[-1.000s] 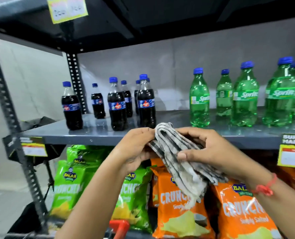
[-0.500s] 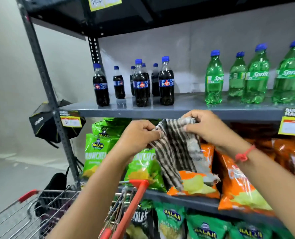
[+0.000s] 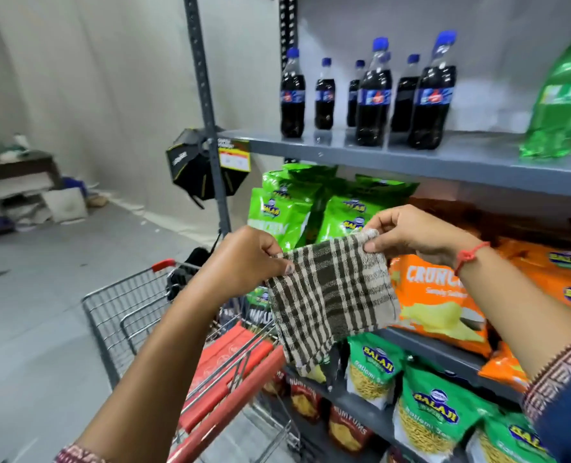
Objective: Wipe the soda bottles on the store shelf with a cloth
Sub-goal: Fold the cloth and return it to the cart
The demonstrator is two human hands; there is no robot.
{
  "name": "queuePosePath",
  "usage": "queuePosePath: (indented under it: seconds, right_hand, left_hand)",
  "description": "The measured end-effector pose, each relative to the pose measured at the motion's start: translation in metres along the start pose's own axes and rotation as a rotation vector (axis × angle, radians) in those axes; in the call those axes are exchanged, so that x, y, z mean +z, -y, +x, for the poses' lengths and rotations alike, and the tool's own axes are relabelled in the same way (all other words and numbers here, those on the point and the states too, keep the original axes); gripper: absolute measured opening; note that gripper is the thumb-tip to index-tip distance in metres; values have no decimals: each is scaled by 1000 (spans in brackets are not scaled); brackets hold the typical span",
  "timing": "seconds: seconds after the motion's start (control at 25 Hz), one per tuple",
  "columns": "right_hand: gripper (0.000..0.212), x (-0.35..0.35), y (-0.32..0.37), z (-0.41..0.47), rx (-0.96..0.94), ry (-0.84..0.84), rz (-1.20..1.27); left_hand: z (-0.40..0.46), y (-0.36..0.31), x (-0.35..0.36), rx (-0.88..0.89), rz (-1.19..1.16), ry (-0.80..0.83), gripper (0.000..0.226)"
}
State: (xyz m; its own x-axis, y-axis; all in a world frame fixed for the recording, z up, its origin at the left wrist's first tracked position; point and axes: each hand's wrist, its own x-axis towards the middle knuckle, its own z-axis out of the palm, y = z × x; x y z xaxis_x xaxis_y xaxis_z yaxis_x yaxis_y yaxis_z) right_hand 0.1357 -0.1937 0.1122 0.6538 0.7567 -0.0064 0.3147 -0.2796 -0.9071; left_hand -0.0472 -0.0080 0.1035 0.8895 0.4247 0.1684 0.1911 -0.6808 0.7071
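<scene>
Brown-and-beige checked cloth (image 3: 332, 295) hangs spread between both hands, its long axis running vertically, lower end drooping toward 6 o'clock over the shopping cart (image 3: 150, 325). The left hand (image 3: 244, 262) pinches its upper left corner; the right hand (image 3: 414, 232) pinches the upper right. Dark cola bottles (image 3: 370, 95) stand upright on the grey shelf (image 3: 411, 158) at 12 o'clock; a green bottle (image 3: 561, 98) stands at 2 o'clock.

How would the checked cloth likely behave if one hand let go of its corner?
The cloth would probably flop down: it hangs limp below the left hand and right hand. It looks light, as fingertips alone hold it.
</scene>
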Motion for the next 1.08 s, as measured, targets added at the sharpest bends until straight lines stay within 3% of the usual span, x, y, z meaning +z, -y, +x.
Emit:
queuePosePath:
  seconds: [0.16,0.36,0.52,0.6,0.8,0.96,1.04,1.08]
  right_hand:
    - [23,34,-33,32,68,189,-61]
    - [22,85,-76,71,136,412,-315]
    - [13,120,-92,97,111,358,-434]
    - [20,134,-91,103,41,309,-528]
    - [24,146,-100,104,-32,270,-688]
    - [21,145,-99,87,-309,198,-888]
    - [17,141,-93,80,-372,282,-918]
    - [27,138,-92,78,-341,390,-960]
  left_hand:
    - [-22,32,17,-177,-26,13,19]
    - [-40,88,46,-450,-65,75,16]
    - [-36,116,58,-583,-105,28,18]
    - [-33,123,60,-624,-93,-12,20]
    - [-32,136,74,-645,37,-20,7]
    - [-41,121,88,-464,362,-139,28]
    - [-46,113,90,-462,377,7,32]
    - [-48,110,89,-491,392,115,35]
